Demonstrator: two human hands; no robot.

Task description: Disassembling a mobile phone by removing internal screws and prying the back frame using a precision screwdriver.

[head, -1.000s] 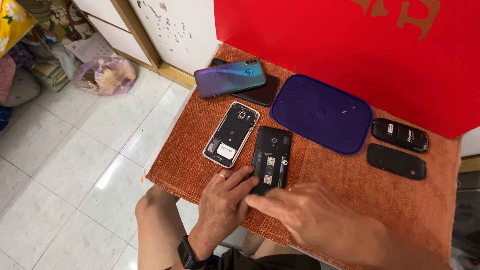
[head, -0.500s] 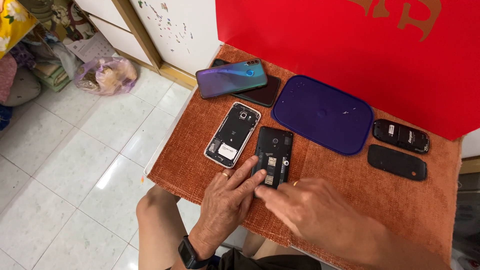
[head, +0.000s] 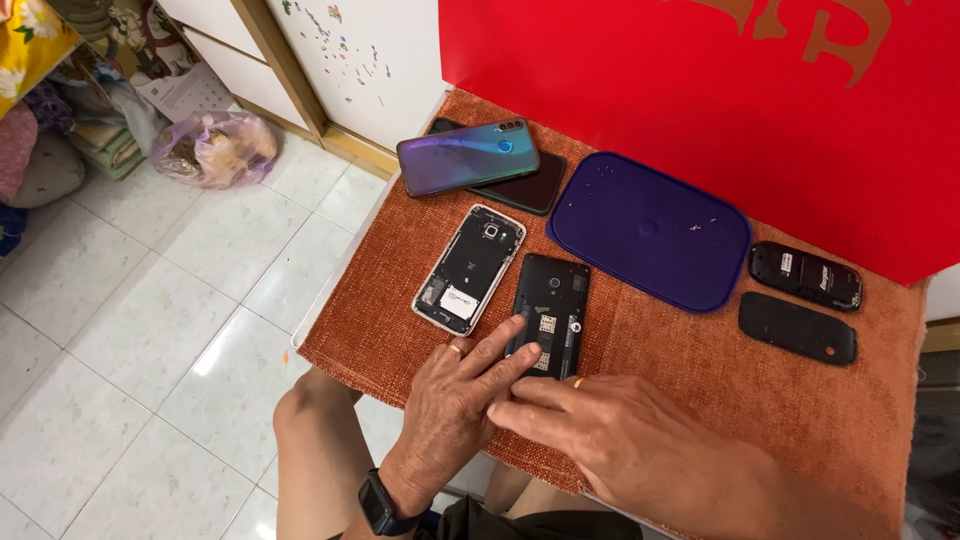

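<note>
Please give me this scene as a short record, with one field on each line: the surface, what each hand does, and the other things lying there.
surface: table with rough orange woven cloth
left hand: left hand, fingers on the lower end of the black phone with its back cover off
right hand: right hand, fingertips at the same phone's lower edge
beside it: white-framed opened phone
behind: blue-green glossy phone lying on a dark phone
middle: flat purple rounded mat
right side: two small black oval parts

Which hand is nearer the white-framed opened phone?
Left. The left hand lies just below the white-framed phone, fingers on the black phone; the right hand sits farther right.
</note>
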